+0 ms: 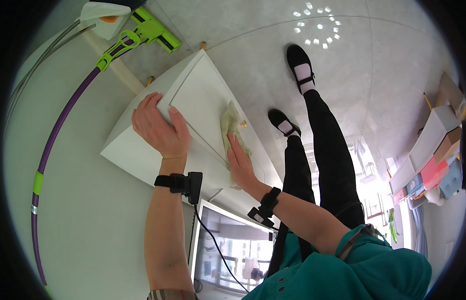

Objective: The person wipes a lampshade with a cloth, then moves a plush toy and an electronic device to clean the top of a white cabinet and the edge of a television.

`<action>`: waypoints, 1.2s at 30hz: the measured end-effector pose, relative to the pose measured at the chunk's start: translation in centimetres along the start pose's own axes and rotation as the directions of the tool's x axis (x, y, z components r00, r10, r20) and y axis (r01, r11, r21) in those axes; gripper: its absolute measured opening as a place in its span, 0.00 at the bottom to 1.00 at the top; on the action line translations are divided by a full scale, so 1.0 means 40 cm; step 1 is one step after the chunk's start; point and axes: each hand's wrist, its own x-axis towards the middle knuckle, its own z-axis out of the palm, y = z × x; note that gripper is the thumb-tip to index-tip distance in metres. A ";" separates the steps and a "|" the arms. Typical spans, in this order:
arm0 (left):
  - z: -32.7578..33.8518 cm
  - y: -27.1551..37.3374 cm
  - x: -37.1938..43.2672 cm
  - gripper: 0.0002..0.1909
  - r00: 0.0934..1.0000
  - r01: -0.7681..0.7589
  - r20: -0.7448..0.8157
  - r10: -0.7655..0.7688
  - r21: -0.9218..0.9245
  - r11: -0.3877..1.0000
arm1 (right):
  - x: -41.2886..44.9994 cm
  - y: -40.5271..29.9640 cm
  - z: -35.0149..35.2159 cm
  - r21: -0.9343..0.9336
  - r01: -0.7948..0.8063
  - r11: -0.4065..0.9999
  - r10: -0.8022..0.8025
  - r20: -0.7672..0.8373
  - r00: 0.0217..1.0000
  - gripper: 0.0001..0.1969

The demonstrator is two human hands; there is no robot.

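Observation:
My left hand point(161, 125) grips a top corner of a white cabinet point(124, 146), its thumb over the front edge and its fingers spread along the top. With its fingers extended, my right hand point(241, 165) presses a pale green cloth point(230, 120) flat against the cabinet door point(199, 86). A small gold knob point(243, 123) shows right beside the cloth. Part of the cloth hangs below my palm. Both wrists wear black straps with small devices, and a cable runs from the left one.
A purple and green mop point(73, 99) leans along the wall at left, near a white appliance point(105, 20). A television point(229, 247) stands on the cabinet's near side. My black shoes point(298, 62) are on grey floor tiles. Boxes point(449, 144) and a white low cabinet point(420, 138) lie far right.

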 end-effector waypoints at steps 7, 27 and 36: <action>-0.001 -0.013 -0.012 0.16 1.000 -0.005 -0.006 0.005 -0.001 1.000 | 0.065 -0.142 0.061 -0.032 0.126 0.991 -0.128 -0.054 0.990 0.26; 0.013 -0.013 -0.009 0.16 1.000 -0.013 -0.020 0.012 -0.021 1.000 | 0.066 0.380 -0.109 0.258 -0.531 0.807 0.522 0.107 0.846 0.28; 0.020 -0.022 -0.016 0.15 0.999 -0.019 -0.037 0.018 -0.020 1.000 | 0.402 0.187 -0.165 0.355 -0.570 0.741 0.534 0.202 0.821 0.31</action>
